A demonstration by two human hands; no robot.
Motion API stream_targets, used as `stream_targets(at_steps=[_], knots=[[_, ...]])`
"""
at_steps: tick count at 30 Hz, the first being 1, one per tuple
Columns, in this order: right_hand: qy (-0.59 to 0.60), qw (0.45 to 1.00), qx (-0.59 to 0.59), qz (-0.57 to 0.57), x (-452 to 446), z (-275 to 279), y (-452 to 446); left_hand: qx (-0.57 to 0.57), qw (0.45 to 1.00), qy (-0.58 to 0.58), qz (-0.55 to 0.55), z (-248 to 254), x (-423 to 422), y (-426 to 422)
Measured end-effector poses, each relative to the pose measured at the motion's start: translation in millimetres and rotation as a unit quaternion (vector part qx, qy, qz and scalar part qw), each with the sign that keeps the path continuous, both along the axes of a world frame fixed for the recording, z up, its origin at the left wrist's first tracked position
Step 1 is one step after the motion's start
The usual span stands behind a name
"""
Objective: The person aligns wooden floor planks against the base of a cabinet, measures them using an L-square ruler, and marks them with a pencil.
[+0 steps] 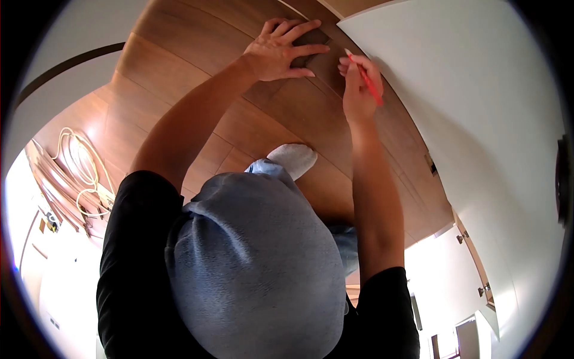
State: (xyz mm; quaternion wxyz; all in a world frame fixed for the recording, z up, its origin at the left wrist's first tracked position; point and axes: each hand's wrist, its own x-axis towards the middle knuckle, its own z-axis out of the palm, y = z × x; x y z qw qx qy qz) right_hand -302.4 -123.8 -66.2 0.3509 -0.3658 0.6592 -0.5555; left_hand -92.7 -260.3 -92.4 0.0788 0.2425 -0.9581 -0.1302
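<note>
My left hand (280,51) lies with spread fingers on the brown wood-look floor planks (257,128), close to the wall side. Its fingertips reach a darker patch of board, whose exact edges I cannot make out. My right hand (360,87) is closed round a slim red pencil (367,79), just to the right of the left hand. The pencil's pale tip points up and away from me. Whether that tip touches the board below is unclear.
A white wall or panel (466,113) rises along the right side. Coiled pale cable (89,170) and long thin strips (51,173) lie at the left. My knee (257,251) and a foot in a light sock (293,160) are beneath me.
</note>
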Motion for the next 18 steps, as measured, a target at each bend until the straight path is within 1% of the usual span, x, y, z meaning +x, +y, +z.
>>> stream_targets(at_steps=[1, 2, 3, 4, 6, 8, 9, 11, 12, 14, 15, 16, 18], knots=[[0.08, 0.997, 0.0, 0.021, 0, 7, 15, 0.007, 1.0, 0.007, -0.004, 0, 0, 0], [0.08, 0.997, -0.005, 0.023, -7, 10, 30, 0.012, 1.0, 0.013, -0.008, 0, 0, 0], [0.25, 0.965, -0.025, 0.078, -19, 9, 50, 0.008, 1.0, 0.012, -0.007, -2, -2, 0], [0.41, 0.901, -0.046, 0.129, -32, 10, 70, 0.003, 1.0, 0.01, -0.009, -4, -2, 1], [0.459, 0.877, 0.026, 0.143, -50, 18, 104, -0.022, 1.0, -0.009, -0.011, -1, 3, 1], [0.508, 0.838, 0.107, 0.169, -69, 8, 137, 0.003, 1.0, 0.003, -0.014, 5, 1, 2], [0.502, 0.845, 0.092, 0.161, -68, 5, 148, -0.014, 1.0, -0.008, -0.015, 10, 1, -3], [0.565, 0.798, 0.139, 0.159, -61, -1, 165, 0.073, 0.997, 0.014, -0.005, 20, 3, -10], [0.564, 0.8, 0.136, 0.153, -57, -6, 174, 0.068, 0.998, 0.012, -0.009, 25, 3, -13], [0.583, 0.786, 0.142, 0.151, -53, -11, 179, -0.057, 0.997, -0.016, 0.04, 34, -4, -34], [0.586, 0.784, 0.144, 0.143, -52, -14, 185, -0.09, 0.993, -0.062, 0.055, 36, -8, -40], [0.574, 0.792, 0.143, 0.15, -48, -12, 191, -0.091, 0.994, -0.053, 0.043, 37, -11, -48], [0.564, 0.797, 0.158, 0.146, -40, -5, 214, -0.107, 0.988, -0.11, -0.005, 32, -12, -56]])
